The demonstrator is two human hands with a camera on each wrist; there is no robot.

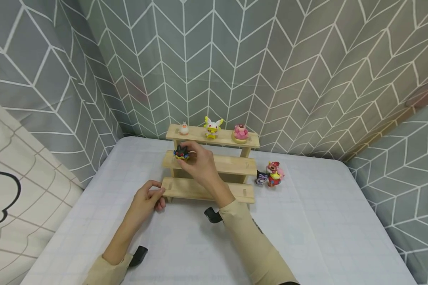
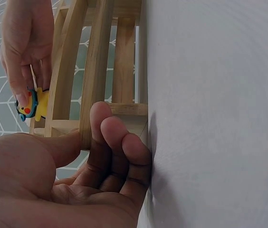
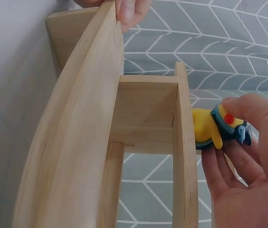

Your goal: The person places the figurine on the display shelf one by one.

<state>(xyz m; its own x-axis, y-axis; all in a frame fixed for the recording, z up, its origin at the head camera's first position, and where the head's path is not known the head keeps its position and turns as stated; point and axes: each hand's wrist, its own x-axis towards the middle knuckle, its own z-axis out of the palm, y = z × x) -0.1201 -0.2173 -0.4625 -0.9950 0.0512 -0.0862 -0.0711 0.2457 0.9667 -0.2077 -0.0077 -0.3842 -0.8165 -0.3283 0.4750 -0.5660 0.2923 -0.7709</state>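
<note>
At the left end of the middle shelf (image 1: pixel 232 164), the figure (image 1: pixel 181 152) is being pinched by the right hand (image 1: pixel 201 164) and seemingly being placed, base contact being unclear, while the bottom shelf (image 1: pixel 189 190) is being pinched by the left hand (image 1: pixel 148 199), an upright release being called for.

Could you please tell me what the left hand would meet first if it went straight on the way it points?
The left hand would meet the lowest wooden shelf first; it is touching that shelf's left end. Its exact line beyond there is hard to judge.
</note>
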